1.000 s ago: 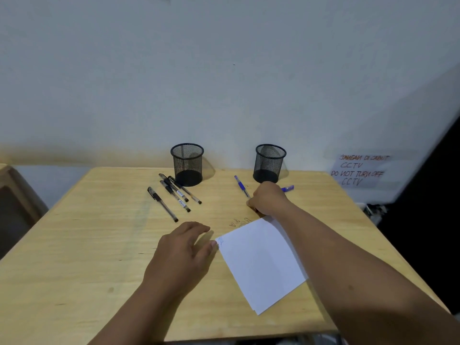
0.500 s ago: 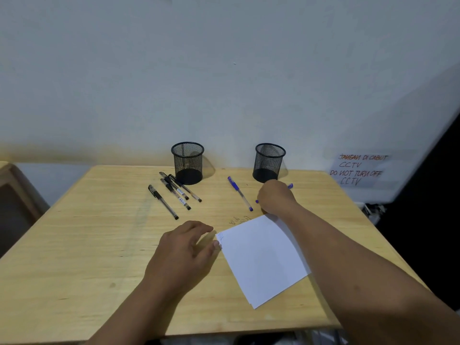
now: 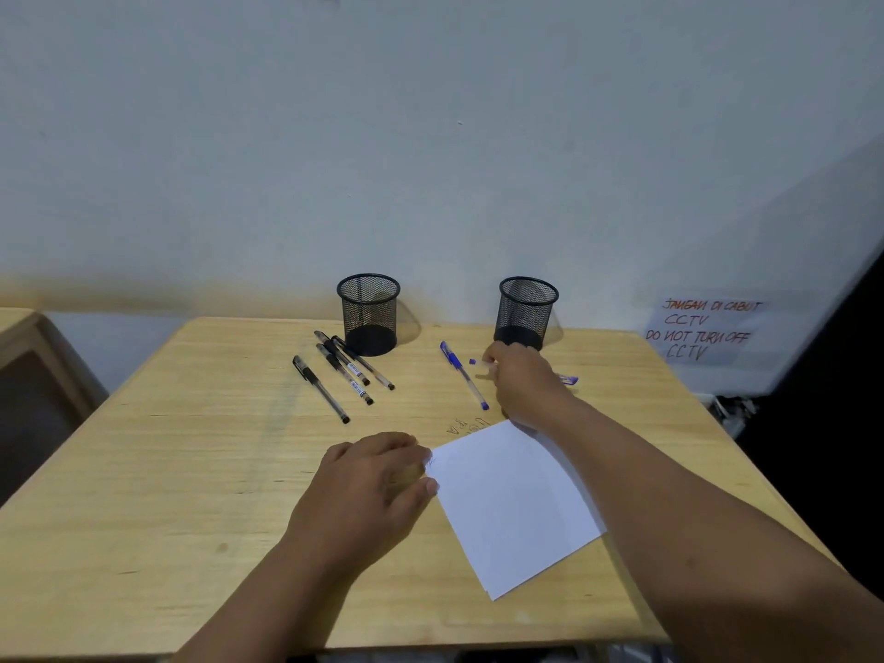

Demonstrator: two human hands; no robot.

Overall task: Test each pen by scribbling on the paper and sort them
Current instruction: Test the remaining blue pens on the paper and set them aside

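Note:
A white sheet of paper [image 3: 512,504] lies at an angle on the wooden table [image 3: 167,471]. My left hand [image 3: 373,485] rests beside its left corner, thumb and fingertips touching the paper's edge. My right hand [image 3: 521,382] is curled over a blue pen [image 3: 569,379] just in front of the right mesh cup [image 3: 527,311]; the pen's ends stick out on both sides of the hand. A second blue pen [image 3: 463,374] lies loose to the left of that hand. Several black pens [image 3: 344,370] lie in front of the left mesh cup [image 3: 368,313].
Both black mesh cups stand at the table's back edge against a white wall. Faint writing marks the wood just beyond the paper. A handwritten CCTV notice [image 3: 703,332] hangs at the right. Another wooden piece of furniture [image 3: 24,337] stands at the far left.
My right hand has moved from the paper's far corner back toward the right cup with the pen. The second blue pen now lies fully in view. My left hand has stayed put.

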